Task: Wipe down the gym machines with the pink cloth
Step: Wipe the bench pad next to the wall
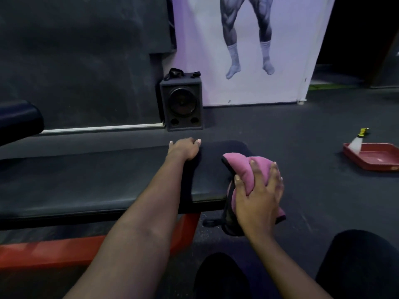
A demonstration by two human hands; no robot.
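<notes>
A black padded bench [90, 182] on a red frame [49, 251] runs across the view from the left. My left hand [184, 148] reaches over the pad and its fingers curl round the far edge near the bench's right end. My right hand [257, 195] grips the bunched pink cloth [244, 167] and presses it against the right end of the pad. A dark trim and loop of the cloth hang down below the hand.
A black speaker [182, 102] stands on the floor against the wall behind the bench. A red tray [371, 156] with a spray bottle [359, 140] lies on the floor at right. A banner [248, 50] hangs behind. A dark roller pad [19, 117] is at left.
</notes>
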